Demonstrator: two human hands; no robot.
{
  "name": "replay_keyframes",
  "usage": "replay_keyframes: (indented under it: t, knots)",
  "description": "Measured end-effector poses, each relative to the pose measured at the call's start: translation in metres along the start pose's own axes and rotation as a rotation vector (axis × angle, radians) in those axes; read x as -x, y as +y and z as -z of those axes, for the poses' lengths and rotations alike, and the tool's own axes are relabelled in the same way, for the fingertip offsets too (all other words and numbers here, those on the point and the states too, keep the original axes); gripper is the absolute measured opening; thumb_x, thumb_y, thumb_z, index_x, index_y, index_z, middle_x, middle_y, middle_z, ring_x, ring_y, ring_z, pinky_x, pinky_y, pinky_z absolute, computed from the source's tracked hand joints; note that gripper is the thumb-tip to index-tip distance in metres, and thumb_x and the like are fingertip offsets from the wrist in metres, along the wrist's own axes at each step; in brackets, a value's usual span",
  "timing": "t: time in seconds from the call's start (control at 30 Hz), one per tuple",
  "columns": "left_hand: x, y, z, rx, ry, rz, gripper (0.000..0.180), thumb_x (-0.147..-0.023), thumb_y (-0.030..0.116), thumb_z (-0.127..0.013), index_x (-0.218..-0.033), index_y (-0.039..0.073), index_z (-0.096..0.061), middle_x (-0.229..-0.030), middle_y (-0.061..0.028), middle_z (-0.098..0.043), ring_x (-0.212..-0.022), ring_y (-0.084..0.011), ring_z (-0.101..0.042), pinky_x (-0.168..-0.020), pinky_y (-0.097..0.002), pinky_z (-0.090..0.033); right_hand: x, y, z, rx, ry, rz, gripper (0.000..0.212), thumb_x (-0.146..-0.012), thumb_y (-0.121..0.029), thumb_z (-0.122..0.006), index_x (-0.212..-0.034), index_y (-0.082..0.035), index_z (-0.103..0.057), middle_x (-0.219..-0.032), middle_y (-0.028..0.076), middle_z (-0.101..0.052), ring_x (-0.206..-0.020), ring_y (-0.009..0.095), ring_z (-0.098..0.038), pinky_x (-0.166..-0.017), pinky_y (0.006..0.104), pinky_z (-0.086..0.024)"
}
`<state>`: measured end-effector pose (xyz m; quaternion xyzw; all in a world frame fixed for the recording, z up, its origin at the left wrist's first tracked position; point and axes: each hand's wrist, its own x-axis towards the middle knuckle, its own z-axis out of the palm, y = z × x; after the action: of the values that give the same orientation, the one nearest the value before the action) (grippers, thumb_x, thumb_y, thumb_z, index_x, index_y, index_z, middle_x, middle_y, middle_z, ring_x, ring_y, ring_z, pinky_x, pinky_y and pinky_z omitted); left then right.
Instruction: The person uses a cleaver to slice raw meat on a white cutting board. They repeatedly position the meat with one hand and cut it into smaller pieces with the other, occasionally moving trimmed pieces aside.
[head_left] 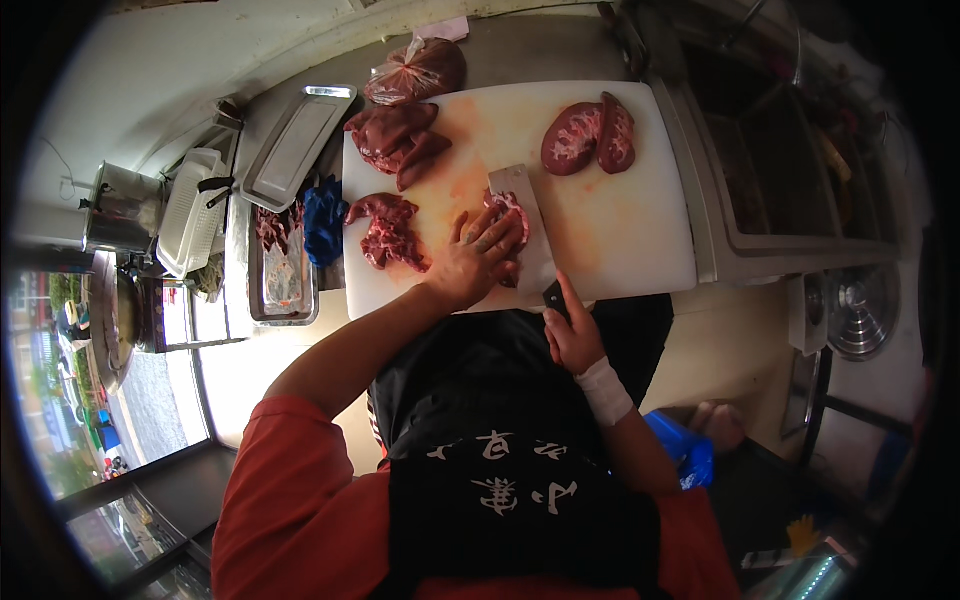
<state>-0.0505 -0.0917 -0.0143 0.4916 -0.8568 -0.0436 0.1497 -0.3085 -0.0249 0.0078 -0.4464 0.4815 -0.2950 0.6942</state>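
Note:
A piece of dark red organ meat with whitish tissue (513, 207) lies near the middle of a white cutting board (640, 230). Flat on top of it rests my left hand (475, 262), fingers stretched out, hiding much of the piece. My right hand (575, 338), its wrist wrapped in a white bandage, is closed round the dark handle of a cleaver (535, 220). The wide blade lies along the meat's right side, close to my left fingertips. Two cut kidney halves (588, 137) with pale centres lie at the board's far right.
Dark red meat lobes (398, 140) and ragged trimmings (388, 232) occupy the board's left side. Behind is a plastic bag of meat (418, 72). Metal trays (300, 145), a blue cloth-like bundle (324, 222) and a white basket (190, 215) stand left; a sectioned metal well (790, 170) is right.

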Motion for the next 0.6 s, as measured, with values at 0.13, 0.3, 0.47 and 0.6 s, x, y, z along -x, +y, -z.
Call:
replay_keyframes:
  t: [0.13, 0.3, 0.47, 0.6]
  knots:
    - [0.001, 0.001, 0.002, -0.036, 0.011, 0.001, 0.062, -0.098, 0.036, -0.067, -0.155, 0.015, -0.053, -0.165, -0.0077, -0.044, -0.156, -0.0345, -0.034, -0.124, -0.065, -0.024, 0.017, 0.0, 0.003, 0.072, -0.011, 0.037, 0.071, -0.107, -0.011, -0.054, -0.17, -0.014, -0.022, -0.066, -0.001, -0.051, -0.05, 0.007, -0.045, -0.05, 0.0257, -0.043]
    - [0.0, 0.004, 0.005, -0.004, 0.073, 0.033, 0.061, -0.096, 0.032, -0.07, -0.152, 0.013, -0.056, -0.165, -0.0073, -0.045, -0.156, -0.0336, -0.032, -0.124, -0.064, -0.022, 0.001, -0.002, 0.004, 0.076, -0.044, 0.016, 0.07, -0.107, -0.011, -0.055, -0.169, -0.015, -0.025, -0.067, 0.0, -0.054, -0.053, 0.008, -0.049, -0.053, 0.0263, -0.045]
    - [0.001, 0.007, 0.011, 0.017, 0.09, 0.037, 0.06, -0.096, 0.033, -0.07, -0.151, 0.012, -0.057, -0.163, -0.0069, -0.047, -0.155, -0.0324, -0.035, -0.124, -0.0629, -0.023, 0.017, 0.007, 0.006, 0.109, -0.042, -0.02, 0.071, -0.105, -0.013, -0.058, -0.169, -0.018, -0.027, -0.068, 0.001, -0.055, -0.053, 0.008, -0.05, -0.053, 0.0274, -0.046]
    - [0.008, 0.016, 0.015, 0.033, 0.038, 0.125, 0.061, -0.099, 0.043, -0.066, -0.151, 0.014, -0.056, -0.162, -0.0049, -0.048, -0.153, -0.0307, -0.037, -0.121, -0.0665, -0.025, 0.052, 0.015, 0.012, 0.21, -0.05, -0.048, 0.072, -0.103, -0.017, -0.062, -0.168, -0.019, -0.031, -0.072, 0.003, -0.059, -0.06, 0.011, -0.056, -0.06, 0.0291, -0.05]
